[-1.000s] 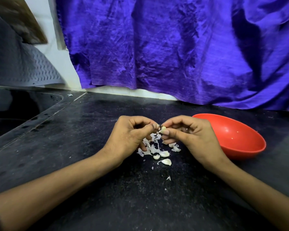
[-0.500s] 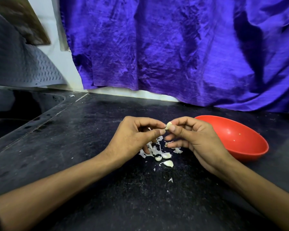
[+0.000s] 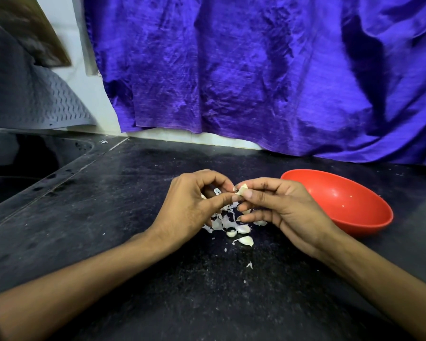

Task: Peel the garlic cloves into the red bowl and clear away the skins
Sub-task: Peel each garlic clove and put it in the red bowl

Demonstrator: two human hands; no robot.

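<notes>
Garlic clove sits pinched between the thumb and forefinger of our right hand, held above the surface just left of the bowl. Our left hand meets it from the other side, fingers curled, thumb and forefinger tips nipping at the clove's near end. Both forearms reach in from the lower corners, wrists raised, the two hands nearly touching at the fingertips. Under them we see a heap of skins and a few cloves lying on the dark speckled surface, with stray flakes nearer to us. The red bowl stands to the right, holding only a few small specks. Behind it a purple cloth hangs against the wall. At far left the surface drops into a sink, with a grey ridged mat leaning above it.
</notes>
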